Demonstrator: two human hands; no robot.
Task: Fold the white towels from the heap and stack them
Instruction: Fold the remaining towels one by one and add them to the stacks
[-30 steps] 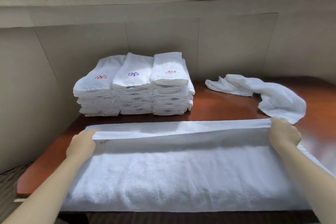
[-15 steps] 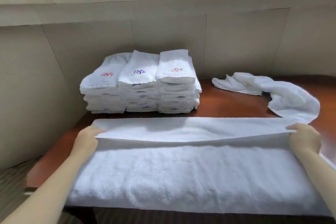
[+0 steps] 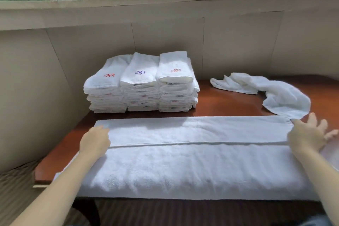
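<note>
From the head camera, our folded white towel (image 3: 192, 161) lies along the near side of the bench (image 3: 229, 104), long axis left to right, our right hand (image 3: 308, 135) on its right end, fingers splayed and released, our left hand (image 3: 94, 140) on its left end, grip unclear.

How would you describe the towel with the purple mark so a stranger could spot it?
Against the wall at the back of the wooden table stand three stacks of folded white towels. The towel wanted tops the middle stack; its embroidered mark is purple, its neighbours' reddish.
</note>
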